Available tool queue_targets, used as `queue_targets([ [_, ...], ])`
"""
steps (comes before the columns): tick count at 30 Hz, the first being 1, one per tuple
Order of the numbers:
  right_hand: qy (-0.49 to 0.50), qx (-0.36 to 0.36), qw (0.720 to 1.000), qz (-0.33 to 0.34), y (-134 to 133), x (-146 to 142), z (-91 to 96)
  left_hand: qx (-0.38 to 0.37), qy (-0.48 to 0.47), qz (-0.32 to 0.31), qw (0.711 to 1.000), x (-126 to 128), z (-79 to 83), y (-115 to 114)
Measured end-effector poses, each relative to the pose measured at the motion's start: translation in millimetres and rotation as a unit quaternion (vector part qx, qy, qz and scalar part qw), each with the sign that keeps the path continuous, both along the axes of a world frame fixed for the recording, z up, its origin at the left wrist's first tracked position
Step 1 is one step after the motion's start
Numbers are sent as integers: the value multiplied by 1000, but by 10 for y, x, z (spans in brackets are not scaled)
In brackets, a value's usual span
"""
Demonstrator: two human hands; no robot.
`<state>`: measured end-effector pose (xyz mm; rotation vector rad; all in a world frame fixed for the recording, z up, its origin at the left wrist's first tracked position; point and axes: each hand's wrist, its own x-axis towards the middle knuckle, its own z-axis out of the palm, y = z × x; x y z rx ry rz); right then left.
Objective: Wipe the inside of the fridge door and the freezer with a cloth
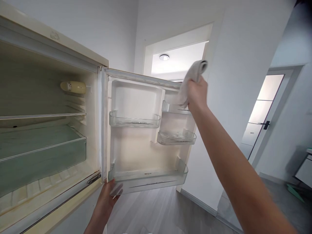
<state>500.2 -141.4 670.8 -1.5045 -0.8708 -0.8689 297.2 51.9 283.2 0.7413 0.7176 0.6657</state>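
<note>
Head view: grips a pale cloth [193, 73] bunched in the closed fingers of the right hand [197, 92], at the top outer corner of the open fridge door [136, 152], just above the small upper door shelf [174, 109]. Cups the door's bottom edge near the hinge with the left hand [107, 198], fingers curled. Leaves the door's top edge running leftward from the cloth, right hand nearer.

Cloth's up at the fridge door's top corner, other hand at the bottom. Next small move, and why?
Probably draw the right hand and its cloth down onto the small top shelf: the cloth sits at the upper outer corner of the door, that shelf lies just beneath it, and the left hand grips the door's bottom edge, holding it steady.
</note>
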Motion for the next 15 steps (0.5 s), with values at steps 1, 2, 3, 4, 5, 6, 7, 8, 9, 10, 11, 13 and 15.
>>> queue_targets([
  [1, 45, -45, 998, -8, 85, 38, 58, 3, -4, -2, 1000, -3, -3, 2],
  [2, 93, -79, 993, -4, 159, 48, 93, 4, -6, -2, 1000, -7, -9, 4],
  [3, 130, -110, 985, 4, 222, 33, 107, 4, -6, -2, 1000, -9, -15, 7],
  [4, 147, -138, 979, 9, 273, -1, 105, 3, -3, 0, 1000, -11, -20, 8],
  [5, 151, -160, 975, 14, 314, -46, 92, 2, -1, 1, 1000, -12, -21, 7],
  [6, 147, -173, 974, 16, 344, -92, 74, 2, 0, 2, 1000, -13, -18, 3],
  [7, 143, -179, 973, 18, 363, -132, 56, 3, -1, 2, 1000, -14, -10, -5],
  [8, 145, -181, 973, 21, 370, -158, 42, 4, -1, 3, 1000, -16, 2, -15],
  [9, 156, -179, 971, 28, 363, -167, 35, 4, -2, 4, 1000, -18, 16, -26],
  [10, 177, -169, 969, 40, 342, -156, 37, 2, -3, 4, 1000, -20, 31, -37],
  [11, 204, -155, 965, 56, 305, -128, 49, 0, -5, 5, 1000, -24, 43, -45],
  [13, 253, -131, 954, 90, 184, -40, 95, -4, -8, 6, 1000, -32, 57, -51],
  [15, 285, -96, 946, 120, 21, 55, 153, -3, -8, 5, 1000, -42, 54, -43],
])
